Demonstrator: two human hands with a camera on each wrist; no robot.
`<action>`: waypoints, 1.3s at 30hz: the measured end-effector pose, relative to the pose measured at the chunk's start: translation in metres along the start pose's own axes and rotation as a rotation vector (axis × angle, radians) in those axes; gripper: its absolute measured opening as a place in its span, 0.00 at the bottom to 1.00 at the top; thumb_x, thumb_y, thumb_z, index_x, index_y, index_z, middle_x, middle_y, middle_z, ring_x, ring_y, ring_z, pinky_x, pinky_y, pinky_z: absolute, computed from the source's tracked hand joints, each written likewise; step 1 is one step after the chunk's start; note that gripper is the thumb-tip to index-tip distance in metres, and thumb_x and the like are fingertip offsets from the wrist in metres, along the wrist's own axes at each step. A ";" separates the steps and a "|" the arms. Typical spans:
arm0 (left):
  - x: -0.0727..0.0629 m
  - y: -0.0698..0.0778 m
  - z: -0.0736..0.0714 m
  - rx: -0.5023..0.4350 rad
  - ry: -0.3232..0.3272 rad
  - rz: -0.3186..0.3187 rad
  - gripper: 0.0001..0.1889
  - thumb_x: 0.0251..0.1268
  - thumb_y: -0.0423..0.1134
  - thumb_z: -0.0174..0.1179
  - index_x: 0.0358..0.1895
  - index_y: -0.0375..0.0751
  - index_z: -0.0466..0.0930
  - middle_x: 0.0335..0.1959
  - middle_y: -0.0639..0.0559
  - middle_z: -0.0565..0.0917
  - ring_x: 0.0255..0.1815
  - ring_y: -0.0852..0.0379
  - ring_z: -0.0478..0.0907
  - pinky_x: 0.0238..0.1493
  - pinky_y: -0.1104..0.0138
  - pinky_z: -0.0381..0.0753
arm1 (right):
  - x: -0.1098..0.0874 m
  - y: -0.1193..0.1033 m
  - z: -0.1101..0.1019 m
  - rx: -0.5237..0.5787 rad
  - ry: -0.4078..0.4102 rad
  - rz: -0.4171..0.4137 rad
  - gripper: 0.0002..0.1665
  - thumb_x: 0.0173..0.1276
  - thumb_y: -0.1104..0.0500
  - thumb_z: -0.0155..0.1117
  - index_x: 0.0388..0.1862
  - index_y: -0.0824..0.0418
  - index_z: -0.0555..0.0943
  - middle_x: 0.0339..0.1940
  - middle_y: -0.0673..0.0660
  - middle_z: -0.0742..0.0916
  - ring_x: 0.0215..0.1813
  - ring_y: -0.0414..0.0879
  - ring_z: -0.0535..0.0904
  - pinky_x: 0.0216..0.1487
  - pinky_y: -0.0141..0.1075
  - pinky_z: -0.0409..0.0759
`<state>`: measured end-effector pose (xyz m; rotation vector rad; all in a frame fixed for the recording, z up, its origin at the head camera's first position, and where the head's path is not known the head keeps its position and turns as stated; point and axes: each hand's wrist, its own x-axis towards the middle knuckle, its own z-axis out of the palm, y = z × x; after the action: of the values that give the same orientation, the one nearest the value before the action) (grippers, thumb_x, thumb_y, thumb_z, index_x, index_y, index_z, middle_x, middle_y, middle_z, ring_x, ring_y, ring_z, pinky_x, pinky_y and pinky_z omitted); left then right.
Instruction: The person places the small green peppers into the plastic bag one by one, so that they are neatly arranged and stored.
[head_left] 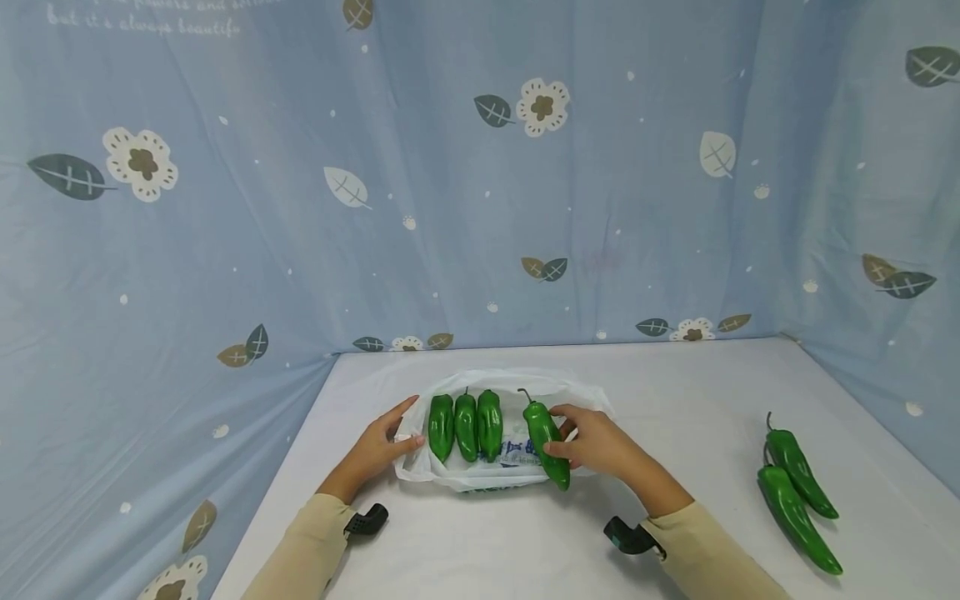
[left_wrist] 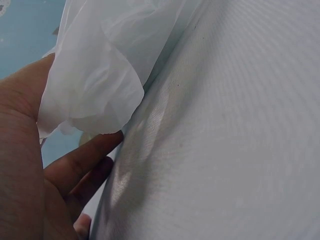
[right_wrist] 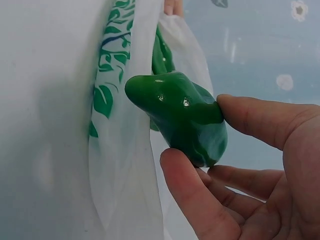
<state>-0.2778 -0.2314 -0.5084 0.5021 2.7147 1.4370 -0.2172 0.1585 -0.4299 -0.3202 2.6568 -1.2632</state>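
Note:
My right hand [head_left: 596,440] pinches a glossy green chili pepper [head_left: 546,442] between thumb and fingertips, tilted over the near right part of a white plastic bag [head_left: 547,382]. In the right wrist view the pepper's blunt tip [right_wrist: 140,87] points away from the fingers. Inside the bag three more green peppers [head_left: 466,425] lie side by side, stems away from me. My left hand [head_left: 375,446] is at the bag's left rim, thumb over the edge and fingers spread along the outside. Plastic partly hides the thumb in the left wrist view.
Two green peppers [head_left: 798,517] lie against each other on the white table [head_left: 690,400] at the right. A blue curtain [head_left: 450,167] with leaves and flowers hangs behind the table and along its sides. Green leaf print [right_wrist: 103,100] marks the bag's outer wall.

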 end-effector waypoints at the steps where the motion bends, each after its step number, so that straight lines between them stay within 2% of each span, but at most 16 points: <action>1: 0.000 0.001 0.000 0.004 0.000 -0.001 0.41 0.58 0.52 0.69 0.75 0.62 0.60 0.65 0.41 0.74 0.69 0.41 0.64 0.65 0.38 0.57 | 0.000 -0.001 0.001 -0.004 -0.003 0.000 0.39 0.59 0.54 0.75 0.67 0.63 0.72 0.37 0.55 0.81 0.26 0.44 0.81 0.29 0.42 0.83; 11: -0.002 0.005 -0.002 0.004 0.002 0.002 0.41 0.58 0.53 0.69 0.75 0.61 0.60 0.63 0.41 0.75 0.67 0.42 0.67 0.63 0.40 0.62 | 0.001 -0.006 0.011 -0.040 -0.052 -0.031 0.39 0.59 0.53 0.75 0.67 0.61 0.72 0.37 0.53 0.82 0.25 0.43 0.81 0.27 0.38 0.80; 12: -0.003 0.011 -0.003 0.005 -0.003 0.002 0.41 0.59 0.52 0.69 0.76 0.58 0.60 0.63 0.39 0.75 0.67 0.40 0.67 0.63 0.40 0.62 | 0.001 -0.006 0.012 -0.049 -0.056 -0.038 0.40 0.59 0.53 0.75 0.67 0.61 0.72 0.37 0.53 0.82 0.25 0.43 0.81 0.27 0.38 0.79; 18: -0.003 0.011 -0.003 -0.002 -0.008 0.007 0.42 0.58 0.51 0.69 0.76 0.54 0.60 0.65 0.39 0.73 0.68 0.40 0.65 0.65 0.39 0.57 | 0.007 -0.007 0.015 -0.076 -0.051 -0.040 0.39 0.59 0.54 0.74 0.68 0.62 0.71 0.37 0.53 0.82 0.24 0.43 0.80 0.27 0.38 0.79; 19: -0.001 0.005 -0.002 -0.004 -0.003 0.011 0.42 0.58 0.52 0.69 0.76 0.56 0.60 0.64 0.40 0.74 0.68 0.41 0.65 0.66 0.39 0.57 | 0.009 -0.007 0.016 -0.077 -0.049 -0.036 0.39 0.59 0.54 0.74 0.68 0.62 0.71 0.37 0.54 0.82 0.24 0.43 0.81 0.27 0.38 0.79; 25: -0.001 0.005 -0.002 0.001 -0.010 0.013 0.43 0.58 0.52 0.69 0.76 0.54 0.59 0.67 0.43 0.72 0.69 0.41 0.64 0.67 0.39 0.54 | 0.019 -0.004 0.017 -0.080 -0.041 -0.020 0.38 0.61 0.52 0.73 0.68 0.62 0.72 0.38 0.53 0.82 0.24 0.43 0.81 0.28 0.38 0.79; 29: -0.002 0.007 -0.002 -0.019 -0.013 0.002 0.43 0.57 0.52 0.70 0.76 0.55 0.60 0.69 0.45 0.70 0.70 0.43 0.62 0.68 0.41 0.54 | 0.025 -0.004 0.018 -0.056 -0.037 -0.008 0.37 0.63 0.51 0.71 0.68 0.62 0.72 0.38 0.54 0.82 0.24 0.43 0.81 0.27 0.38 0.79; 35: -0.002 0.009 -0.002 -0.017 -0.010 -0.007 0.42 0.58 0.53 0.69 0.76 0.58 0.60 0.66 0.43 0.72 0.69 0.42 0.64 0.66 0.39 0.56 | 0.032 -0.004 0.021 0.028 -0.026 -0.011 0.36 0.65 0.52 0.70 0.67 0.66 0.71 0.41 0.58 0.82 0.25 0.47 0.83 0.29 0.41 0.82; 39: -0.001 0.009 -0.001 -0.018 -0.009 0.000 0.41 0.59 0.52 0.69 0.75 0.59 0.60 0.67 0.43 0.72 0.69 0.41 0.64 0.65 0.39 0.57 | 0.038 -0.003 0.022 0.034 -0.009 0.010 0.36 0.65 0.52 0.70 0.67 0.65 0.71 0.42 0.58 0.82 0.25 0.47 0.83 0.30 0.40 0.82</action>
<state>-0.2744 -0.2282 -0.5009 0.5070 2.6924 1.4543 -0.2473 0.1303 -0.4442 -0.3058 2.6230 -1.2999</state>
